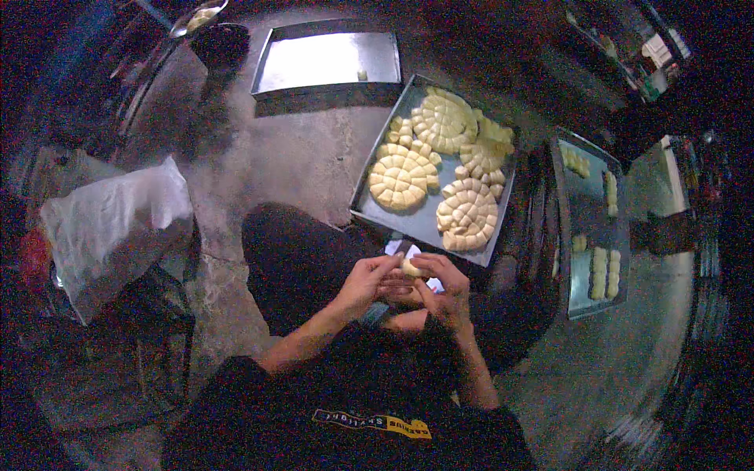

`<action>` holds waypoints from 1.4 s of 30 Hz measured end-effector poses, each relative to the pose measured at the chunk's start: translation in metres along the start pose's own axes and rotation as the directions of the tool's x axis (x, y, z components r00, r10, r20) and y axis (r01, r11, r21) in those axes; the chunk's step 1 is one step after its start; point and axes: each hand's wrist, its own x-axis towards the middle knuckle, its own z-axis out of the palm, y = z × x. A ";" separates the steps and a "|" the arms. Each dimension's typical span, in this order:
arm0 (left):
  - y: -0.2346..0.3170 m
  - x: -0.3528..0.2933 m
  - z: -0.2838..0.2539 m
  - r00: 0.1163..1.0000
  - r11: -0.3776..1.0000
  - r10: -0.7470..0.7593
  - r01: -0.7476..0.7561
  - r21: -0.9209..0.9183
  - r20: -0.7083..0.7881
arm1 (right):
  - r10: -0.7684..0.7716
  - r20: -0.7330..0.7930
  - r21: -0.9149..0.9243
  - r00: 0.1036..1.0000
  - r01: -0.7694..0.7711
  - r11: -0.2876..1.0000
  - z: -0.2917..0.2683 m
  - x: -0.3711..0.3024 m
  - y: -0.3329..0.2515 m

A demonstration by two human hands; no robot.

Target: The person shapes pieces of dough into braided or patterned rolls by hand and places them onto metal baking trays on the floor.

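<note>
Close to my lap, a small pale piece of dough point(410, 268) sits between my fingertips. My left hand point(367, 284) pinches it from the left, and my right hand point(446, 289) closes on it from the other side. Just beyond my hands lies a metal tray point(440, 231) tilted to the right. It bears several turtle-shaped dough pieces, among them a round scored one point(402, 179) at the left and another point(467, 213) at the near right. Something white, partly hidden, shows behind my fingers.
At the far side stands another metal tray point(314, 59) with one small lump on it. To the right, a long tray point(581, 294) holds several dough strips. A white plastic sheet point(118, 212) covers something at the left. A round pan point(200, 17) shows at the top left.
</note>
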 end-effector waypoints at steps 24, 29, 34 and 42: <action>-0.021 -0.023 0.028 0.920 0.719 0.357 -0.383 0.580 0.164 | 0.093 -0.263 -0.103 0.960 -0.123 0.987 -0.018 -0.068 0.000; -0.029 -0.024 0.026 0.982 0.934 0.137 -0.171 0.314 0.128 | -0.023 -0.039 -0.048 0.999 0.021 0.999 -0.019 -0.063 -0.004; -0.023 -0.023 0.016 0.970 0.927 0.010 -0.101 0.362 0.243 | 0.000 -0.068 0.017 0.998 0.001 1.000 -0.023 -0.058 -0.010; -0.009 -0.039 0.022 0.904 0.734 0.135 -0.366 0.571 0.406 | 0.269 0.286 0.274 0.920 -0.348 0.897 -0.024 -0.050 -0.032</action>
